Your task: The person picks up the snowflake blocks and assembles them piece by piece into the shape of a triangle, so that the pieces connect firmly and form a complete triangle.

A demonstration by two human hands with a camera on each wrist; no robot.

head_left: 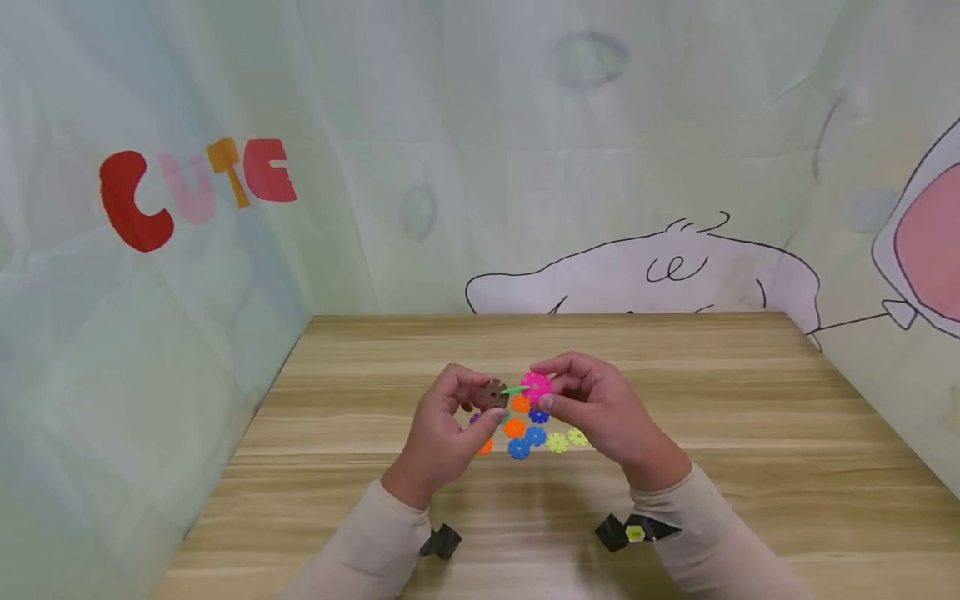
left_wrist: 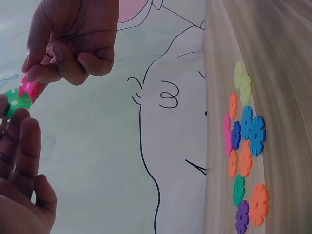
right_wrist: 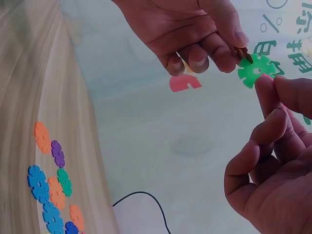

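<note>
Above the table, my left hand (head_left: 452,425) pinches a brown notched disc (head_left: 493,395) between thumb and fingers. My right hand (head_left: 600,408) pinches a pink notched disc (head_left: 536,387) by its edge. Between them a green notched disc (right_wrist: 256,70) links the two; the head view shows it edge-on. In the right wrist view the brown disc is slotted into the green one's upper edge, while fingers mostly cover the pink one. The left wrist view shows the pink disc (left_wrist: 29,87) meeting the green disc's edge.
Loose notched discs lie on the wooden table below the hands: blue (head_left: 519,448), orange (head_left: 514,427), yellow (head_left: 557,442), purple (left_wrist: 242,217), green (left_wrist: 238,190) and pink (left_wrist: 228,134). A printed cloth wall (head_left: 390,167) stands behind and beside the table (head_left: 337,500).
</note>
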